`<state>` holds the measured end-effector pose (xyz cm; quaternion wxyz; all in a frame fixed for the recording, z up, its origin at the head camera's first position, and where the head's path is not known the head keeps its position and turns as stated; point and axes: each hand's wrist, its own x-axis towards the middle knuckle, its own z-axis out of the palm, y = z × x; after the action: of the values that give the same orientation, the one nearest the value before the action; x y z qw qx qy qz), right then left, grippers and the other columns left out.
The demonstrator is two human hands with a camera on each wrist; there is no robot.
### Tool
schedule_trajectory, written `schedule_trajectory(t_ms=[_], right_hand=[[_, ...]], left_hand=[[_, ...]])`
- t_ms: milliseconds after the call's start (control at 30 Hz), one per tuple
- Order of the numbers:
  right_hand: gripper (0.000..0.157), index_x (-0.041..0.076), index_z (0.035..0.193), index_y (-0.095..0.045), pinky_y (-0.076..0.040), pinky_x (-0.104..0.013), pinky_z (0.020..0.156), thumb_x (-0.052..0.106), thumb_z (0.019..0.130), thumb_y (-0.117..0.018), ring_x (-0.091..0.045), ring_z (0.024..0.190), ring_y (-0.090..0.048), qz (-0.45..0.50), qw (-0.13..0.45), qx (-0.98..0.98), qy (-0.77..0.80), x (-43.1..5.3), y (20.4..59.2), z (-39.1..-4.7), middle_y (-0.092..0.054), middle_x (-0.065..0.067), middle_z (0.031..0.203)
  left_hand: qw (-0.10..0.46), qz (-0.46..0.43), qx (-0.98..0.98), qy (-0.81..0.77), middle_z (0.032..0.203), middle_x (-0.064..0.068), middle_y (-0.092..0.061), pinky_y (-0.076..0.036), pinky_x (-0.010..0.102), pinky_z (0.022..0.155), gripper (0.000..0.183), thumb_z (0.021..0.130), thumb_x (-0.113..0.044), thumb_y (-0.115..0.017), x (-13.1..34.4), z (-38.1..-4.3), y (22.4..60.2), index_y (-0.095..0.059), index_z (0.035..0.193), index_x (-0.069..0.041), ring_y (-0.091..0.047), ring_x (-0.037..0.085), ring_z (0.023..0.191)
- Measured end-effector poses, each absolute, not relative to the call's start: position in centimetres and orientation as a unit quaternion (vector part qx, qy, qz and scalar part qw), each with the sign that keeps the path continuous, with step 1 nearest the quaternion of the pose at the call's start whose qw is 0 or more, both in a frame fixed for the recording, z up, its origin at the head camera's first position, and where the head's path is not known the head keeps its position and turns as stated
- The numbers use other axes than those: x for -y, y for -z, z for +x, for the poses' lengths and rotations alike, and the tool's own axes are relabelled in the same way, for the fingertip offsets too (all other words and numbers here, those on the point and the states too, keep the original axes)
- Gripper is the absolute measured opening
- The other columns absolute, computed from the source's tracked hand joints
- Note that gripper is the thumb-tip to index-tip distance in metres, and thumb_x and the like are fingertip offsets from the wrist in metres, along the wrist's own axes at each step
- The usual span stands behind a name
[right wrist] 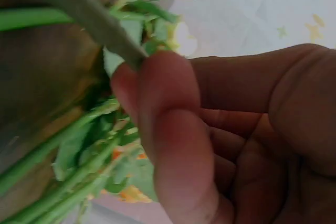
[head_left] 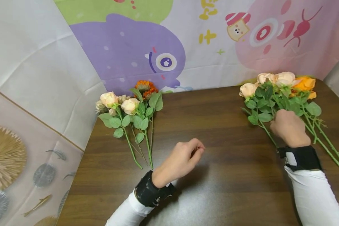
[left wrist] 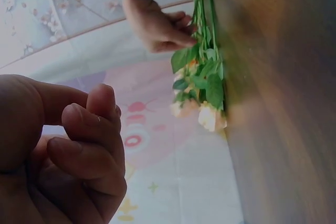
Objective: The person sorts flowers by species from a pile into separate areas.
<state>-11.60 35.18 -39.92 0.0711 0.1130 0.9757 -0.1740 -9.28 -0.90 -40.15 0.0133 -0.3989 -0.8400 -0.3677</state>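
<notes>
On the right of the table, my right hand (head_left: 289, 128) reaches over a bunch of cut flowers. Cream roses (head_left: 285, 78) and an orange rose (head_left: 304, 84) make up that bunch, with green leaves and long stems. In the right wrist view, thumb and forefinger pinch a grey-green flower stem (right wrist: 105, 27); which bloom it belongs to cannot be told. My left hand (head_left: 180, 158) hovers above the middle of the table. Its fingers curl loosely with nothing in them, as the left wrist view also shows.
A second bunch lies at the left back, with cream roses (head_left: 131, 106), orange blooms (head_left: 143, 86) and stems pointing toward me. The dark wooden table (head_left: 214, 125) meets a printed cloth (head_left: 203, 69) behind. Patterned fabric (head_left: 42, 125) hangs at the left.
</notes>
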Motion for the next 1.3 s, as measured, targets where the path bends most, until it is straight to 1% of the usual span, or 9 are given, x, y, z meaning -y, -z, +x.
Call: schedule_trajectory(t_ms=[100,367,467,600,733,900,1033,1100,1300], right_hand=[[0.027,-0.001,0.069,-0.057,-0.045,-0.047,0.05,0.006,0.093,-0.047,-0.04,0.068,-0.061,0.123,0.093,-0.973,0.171,-35.7,40.4,-11.7,-0.06,-0.025,0.075],[0.035,0.004,0.062,-0.054,-0.041,-0.04,0.05,0.01,0.095,-0.045,-0.03,0.058,-0.055,0.123,0.122,-0.968,0.181,-35.9,41.4,-11.9,-0.054,-0.012,0.06],[0.036,0.005,0.062,-0.054,-0.041,-0.04,0.05,0.012,0.096,-0.046,-0.029,0.057,-0.055,0.123,0.122,-0.968,0.183,-36.0,41.4,-11.9,-0.053,-0.011,0.058],[0.035,0.003,0.065,-0.055,-0.043,-0.043,0.05,0.016,0.096,-0.048,-0.033,0.061,-0.058,0.124,0.108,-0.971,0.174,-36.1,41.0,-11.7,-0.056,-0.017,0.065],[0.034,0.005,0.064,-0.051,-0.042,-0.045,0.047,0.018,0.095,-0.048,-0.036,0.062,-0.059,0.125,0.074,-0.975,0.17,-35.8,40.4,-11.4,-0.056,-0.02,0.067],[0.037,0.012,0.058,-0.043,-0.036,-0.04,0.042,0.02,0.094,-0.046,-0.027,0.054,-0.047,0.112,0.029,-0.978,0.176,-34.7,39.4,-11.2,-0.042,-0.007,0.057],[0.04,0.014,0.056,-0.04,-0.03,-0.036,0.042,0.024,0.095,-0.046,-0.021,0.052,-0.038,0.097,0.003,-0.979,0.178,-33.5,38.5,-10.9,-0.032,0.0,0.055],[0.042,0.014,0.057,-0.042,-0.029,-0.035,0.043,0.026,0.097,-0.047,-0.021,0.052,-0.039,0.088,-0.004,-0.98,0.178,-32.9,38.1,-10.8,-0.034,0.0,0.056],[0.041,0.011,0.06,-0.049,-0.029,-0.035,0.044,0.027,0.098,-0.05,-0.025,0.052,-0.044,0.063,-0.015,-0.981,0.182,-31.5,37.2,-10.5,-0.041,-0.004,0.056]], left_hand=[[0.016,-0.392,0.844,0.365,0.074,-0.002,-0.061,-0.04,0.016,0.056,0.009,0.098,-0.007,-0.058,1.1,-9.3,40.0,-0.066,0.099,-0.006,-0.046,0.001,0.058],[0.009,-0.388,0.849,0.358,0.074,-0.003,-0.06,-0.041,0.016,0.057,0.009,0.099,-0.008,-0.057,1.3,-9.5,39.8,-0.066,0.099,-0.006,-0.045,0.001,0.057],[0.006,-0.38,0.852,0.36,0.071,-0.004,-0.058,-0.04,0.017,0.056,0.009,0.099,-0.008,-0.057,1.5,-9.7,39.7,-0.066,0.098,-0.006,-0.045,0.001,0.056],[0.017,-0.352,0.868,0.349,0.071,-0.004,-0.058,-0.043,0.02,0.055,0.01,0.098,-0.009,-0.057,2.4,-10.7,39.3,-0.066,0.097,-0.006,-0.046,0.003,0.056],[0.031,-0.277,0.908,0.312,0.075,0.0,-0.063,-0.047,0.025,0.057,0.01,0.098,-0.01,-0.058,4.6,-12.7,39.2,-0.067,0.097,-0.004,-0.053,0.008,0.058],[-0.014,-0.15,0.964,0.221,0.073,0.008,-0.061,-0.049,0.035,0.055,0.017,0.098,-0.014,-0.058,7.6,-15.2,39.9,-0.061,0.087,-0.002,-0.058,0.019,0.061],[-0.047,-0.088,0.984,0.149,0.077,0.019,-0.066,-0.053,0.046,0.055,0.022,0.096,-0.013,-0.06,8.9,-16.3,41.1,-0.063,0.08,0.002,-0.067,0.034,0.068],[-0.05,-0.077,0.987,0.13,0.081,0.023,-0.069,-0.054,0.049,0.055,0.019,0.093,-0.009,-0.06,9.2,-16.7,41.9,-0.066,0.081,0.003,-0.069,0.038,0.07],[-0.052,-0.055,0.992,0.103,0.085,0.024,-0.07,-0.055,0.053,0.057,0.018,0.09,-0.001,-0.055,9.4,-17.4,43.4,-0.071,0.084,0.004,-0.069,0.041,0.072]])
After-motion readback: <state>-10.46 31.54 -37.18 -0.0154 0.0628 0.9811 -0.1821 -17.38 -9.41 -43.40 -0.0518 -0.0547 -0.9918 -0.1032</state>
